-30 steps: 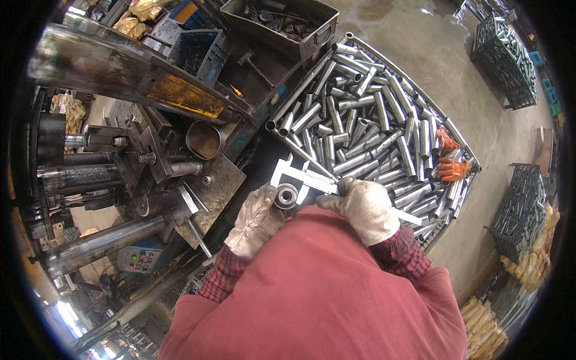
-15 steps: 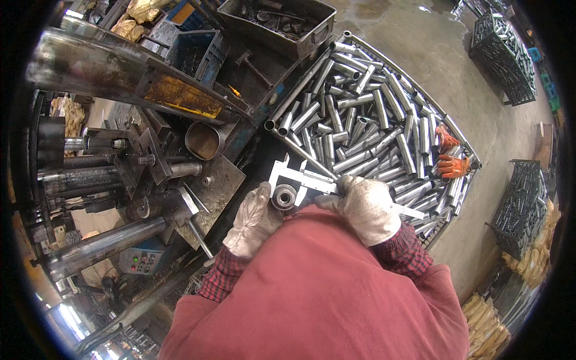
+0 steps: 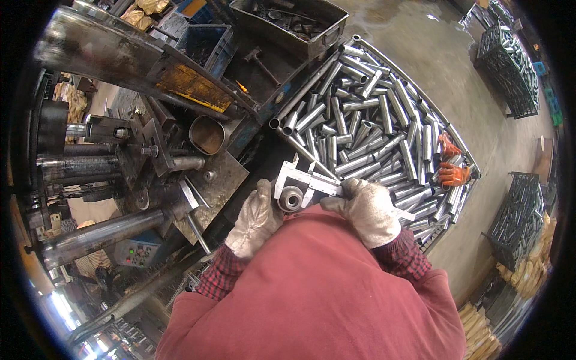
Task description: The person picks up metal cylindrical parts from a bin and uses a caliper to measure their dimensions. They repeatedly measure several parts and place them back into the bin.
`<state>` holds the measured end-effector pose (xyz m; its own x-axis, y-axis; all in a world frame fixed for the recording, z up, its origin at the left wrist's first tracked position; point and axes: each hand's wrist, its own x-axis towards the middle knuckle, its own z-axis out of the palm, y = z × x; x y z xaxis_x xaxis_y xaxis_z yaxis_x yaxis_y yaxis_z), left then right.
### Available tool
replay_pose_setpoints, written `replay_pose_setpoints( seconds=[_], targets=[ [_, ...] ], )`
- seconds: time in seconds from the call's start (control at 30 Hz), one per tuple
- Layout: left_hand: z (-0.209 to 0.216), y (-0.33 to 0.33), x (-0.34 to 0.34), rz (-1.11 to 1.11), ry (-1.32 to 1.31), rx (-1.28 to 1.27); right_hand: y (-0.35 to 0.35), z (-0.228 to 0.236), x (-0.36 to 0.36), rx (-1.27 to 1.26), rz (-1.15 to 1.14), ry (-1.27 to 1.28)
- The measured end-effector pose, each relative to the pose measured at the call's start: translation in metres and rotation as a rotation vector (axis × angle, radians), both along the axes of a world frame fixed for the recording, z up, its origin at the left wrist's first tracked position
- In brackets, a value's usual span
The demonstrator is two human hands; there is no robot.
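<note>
My left hand (image 3: 252, 219), in a whitish work glove, is closed on a round metal part (image 3: 284, 204), seen end-on as a thick ring with a hole. The rest of that part is hidden by the glove and my red clothing. My right hand (image 3: 371, 213), gloved alike, grips a vernier caliper (image 3: 321, 185) along its beam. The caliper's long jaws reach down on either side of the ring; whether both touch it I cannot tell. From beneath my right glove the beam's end sticks out to the right.
Ahead stands a bin (image 3: 416, 84) heaped with shiny metal tubes (image 3: 360, 162); orange gloves (image 3: 453, 174) lie on them. On the left are a machine (image 3: 132, 66), a metal bowl (image 3: 207, 135) and a hammer (image 3: 264, 66). More tube-filled crates (image 3: 509, 72) stand on the right.
The view has shifted slightly. The caliper and the round part sit a little farther right and lower, and the caliper's beam tilts slightly more. Both hands keep their hold.
</note>
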<state>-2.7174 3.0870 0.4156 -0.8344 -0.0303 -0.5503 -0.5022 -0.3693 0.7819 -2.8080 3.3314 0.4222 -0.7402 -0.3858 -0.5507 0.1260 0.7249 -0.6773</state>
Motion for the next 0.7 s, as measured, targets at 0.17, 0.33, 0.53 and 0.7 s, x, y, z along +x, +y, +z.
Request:
replay_pose_setpoints(
  seconds=[0.17, 0.33, 0.53, 0.7],
  targets=[
    [-0.006, -0.008, 0.007, -0.242, 0.027, -0.395, -0.004, -0.007, 0.005, 0.002, -0.076, -0.034],
    [-0.026, -0.008, 0.011, -0.203, -0.006, -0.358, -0.004, -0.008, 0.005, 0.034, -0.093, -0.043],
    [-0.029, -0.009, 0.011, -0.101, 0.014, -0.186, -0.005, -0.012, 0.004, 0.038, -0.08, -0.023],
    [-0.018, -0.01, 0.011, -0.491, 0.144, -1.18, -0.003, -0.015, 0.007, -0.017, -0.081, -0.032]
  ],
)
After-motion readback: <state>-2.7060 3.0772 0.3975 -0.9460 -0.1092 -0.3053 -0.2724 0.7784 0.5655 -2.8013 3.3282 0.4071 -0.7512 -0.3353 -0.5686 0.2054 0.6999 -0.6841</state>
